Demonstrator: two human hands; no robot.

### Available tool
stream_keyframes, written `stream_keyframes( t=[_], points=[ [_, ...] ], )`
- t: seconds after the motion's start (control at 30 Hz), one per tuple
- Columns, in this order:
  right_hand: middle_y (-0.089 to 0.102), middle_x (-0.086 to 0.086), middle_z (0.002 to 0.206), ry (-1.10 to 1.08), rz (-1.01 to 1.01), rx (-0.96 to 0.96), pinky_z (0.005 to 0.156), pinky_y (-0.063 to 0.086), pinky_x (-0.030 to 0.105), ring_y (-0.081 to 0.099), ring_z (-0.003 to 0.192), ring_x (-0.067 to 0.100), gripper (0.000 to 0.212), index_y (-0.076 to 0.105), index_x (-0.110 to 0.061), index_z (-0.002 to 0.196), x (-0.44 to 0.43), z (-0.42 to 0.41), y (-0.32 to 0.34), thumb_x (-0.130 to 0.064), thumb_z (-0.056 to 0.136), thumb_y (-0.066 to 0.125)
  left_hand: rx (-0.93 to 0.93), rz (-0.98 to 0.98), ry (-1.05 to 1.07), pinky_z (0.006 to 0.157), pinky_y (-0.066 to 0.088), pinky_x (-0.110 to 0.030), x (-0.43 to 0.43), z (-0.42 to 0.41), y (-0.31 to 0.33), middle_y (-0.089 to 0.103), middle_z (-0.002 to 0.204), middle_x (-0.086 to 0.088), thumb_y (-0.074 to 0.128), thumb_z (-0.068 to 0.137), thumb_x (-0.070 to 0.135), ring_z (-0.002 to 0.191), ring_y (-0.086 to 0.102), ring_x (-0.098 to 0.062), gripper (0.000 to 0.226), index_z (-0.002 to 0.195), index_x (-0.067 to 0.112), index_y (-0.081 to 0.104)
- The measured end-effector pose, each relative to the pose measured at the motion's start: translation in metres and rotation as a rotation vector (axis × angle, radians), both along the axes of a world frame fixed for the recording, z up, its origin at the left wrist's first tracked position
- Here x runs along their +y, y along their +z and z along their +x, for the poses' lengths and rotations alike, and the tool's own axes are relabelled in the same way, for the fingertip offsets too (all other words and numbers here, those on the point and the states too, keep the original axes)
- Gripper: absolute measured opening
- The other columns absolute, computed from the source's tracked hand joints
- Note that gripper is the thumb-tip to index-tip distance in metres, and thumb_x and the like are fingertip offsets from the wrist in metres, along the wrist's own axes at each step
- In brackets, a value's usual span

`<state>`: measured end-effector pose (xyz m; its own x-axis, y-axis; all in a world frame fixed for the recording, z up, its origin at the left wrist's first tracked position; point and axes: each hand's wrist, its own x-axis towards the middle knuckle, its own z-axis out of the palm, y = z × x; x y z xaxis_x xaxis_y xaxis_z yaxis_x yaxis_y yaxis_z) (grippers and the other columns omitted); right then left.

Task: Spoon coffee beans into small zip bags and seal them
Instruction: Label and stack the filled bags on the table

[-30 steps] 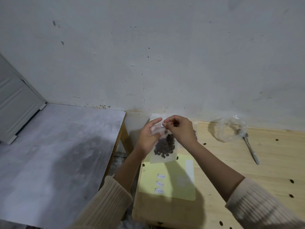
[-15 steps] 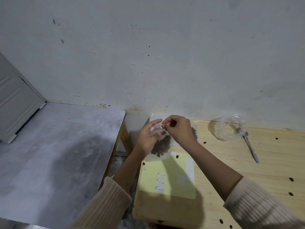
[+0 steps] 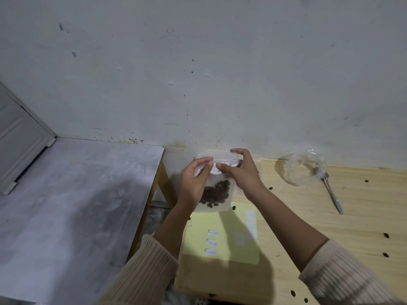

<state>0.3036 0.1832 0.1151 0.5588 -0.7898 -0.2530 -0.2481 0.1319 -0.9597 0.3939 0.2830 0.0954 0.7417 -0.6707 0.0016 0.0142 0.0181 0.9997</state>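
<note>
Zip bag (image 3: 214,178), coffee beans (image 3: 217,193) in lower half: held upright over desk's (image 3: 308,216) far left corner. Left hand (image 3: 193,183) and right hand (image 3: 240,172) pinching zip strip, now spread apart from earlier shared pinch; sealing probably underway. Right: clear plastic container (image 3: 306,168), spoon (image 3: 331,192). Near: yellow sheet (image 3: 229,236). Nothing obstructing.

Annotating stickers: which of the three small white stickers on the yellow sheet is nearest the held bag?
The top small white sticker, closest to the clear zip bag of coffee beans; the middle sticker and bottom sticker sit nearer the person.
</note>
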Motion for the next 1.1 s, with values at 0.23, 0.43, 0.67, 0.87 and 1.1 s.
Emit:
stream_keyframes(
  t=[0.23,0.43,0.67,0.87,1.1],
  points=[
    [0.054,0.005,0.075,-0.057,-0.032,0.008,0.063,0.044,0.028,0.054,0.065,0.020,0.049,0.039,-0.020,0.120,-0.014,-0.012,-0.007,-0.005,0.081,0.064,0.020,0.060,0.031,0.088,0.051,-0.026,-0.026,-0.010,-0.010,0.067,0.102,0.007,0.057,0.090,0.006,0.099,0.063,-0.012,0.022,0.093,0.026,0.067],
    [0.056,0.017,0.092,-0.073,-0.116,-0.011,0.072,0.050,0.036,0.058,0.072,0.026,0.053,0.029,-0.024,0.115,-0.041,-0.045,-0.027,-0.003,0.081,0.064,0.080,0.087,-0.010,0.082,0.052,-0.026,-0.067,-0.020,-0.018,0.064,0.102,0.004,0.053,0.092,0.006,0.094,0.063,-0.017,0.022,0.097,0.026,0.063],
    [0.059,-0.007,0.085,-0.285,-0.232,0.133,0.067,0.044,0.018,0.057,0.081,0.017,0.019,0.056,-0.012,0.086,-0.089,-0.071,-0.059,-0.005,0.076,0.072,-0.011,0.320,-0.104,0.074,0.047,-0.014,-0.126,-0.034,-0.045,0.049,0.115,0.000,0.058,0.088,0.004,0.090,0.054,-0.009,0.030,0.114,0.019,0.055],
    [0.057,0.002,0.101,-0.254,-0.243,0.241,0.064,0.042,0.008,0.056,0.079,0.016,0.021,0.061,-0.010,0.098,-0.124,-0.074,-0.089,-0.008,0.079,0.071,-0.125,0.464,-0.209,0.095,0.040,-0.017,-0.151,-0.045,-0.072,0.040,0.127,0.000,0.055,0.087,-0.004,0.113,0.048,-0.015,0.040,0.124,0.010,0.051],
    [0.037,0.005,0.118,-0.100,-0.333,0.329,0.076,0.037,-0.005,0.050,0.093,0.015,0.035,0.056,-0.002,0.118,-0.132,-0.064,-0.115,0.002,0.083,0.060,-0.230,0.660,-0.265,0.112,0.026,-0.027,-0.168,-0.044,-0.089,0.027,0.149,-0.008,0.057,0.091,0.012,0.137,0.028,-0.020,0.053,0.139,0.005,0.036]
  ],
)
